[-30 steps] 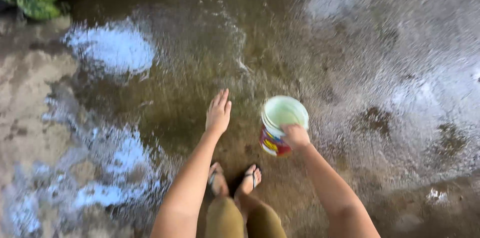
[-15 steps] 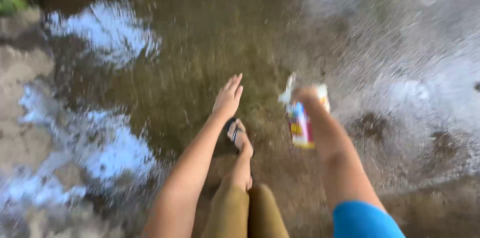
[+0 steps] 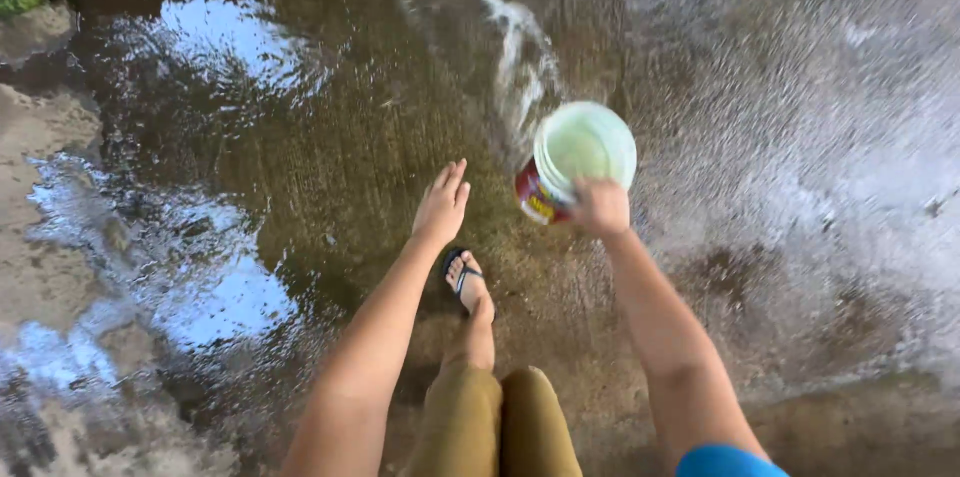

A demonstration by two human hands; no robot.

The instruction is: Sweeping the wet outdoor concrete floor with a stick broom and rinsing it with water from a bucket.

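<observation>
Right hand (image 3: 598, 207) gripping rim of tilted white plastic bucket (image 3: 578, 159), water (image 3: 515, 57) splashing out beyond bucket onto wet concrete floor (image 3: 330, 147), bucket nearly emptied; left hand (image 3: 442, 205) open, empty, beside bucket.

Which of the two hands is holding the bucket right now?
The right hand grips the rim of the pale bucket. The left hand is open and flat, fingers stretched out, holding nothing.

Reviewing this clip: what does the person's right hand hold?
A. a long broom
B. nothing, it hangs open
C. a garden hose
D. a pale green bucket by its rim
D: the right hand closes on the near rim of the pale green bucket, while the left hand is spread open and empty over the wet concrete floor.
</observation>
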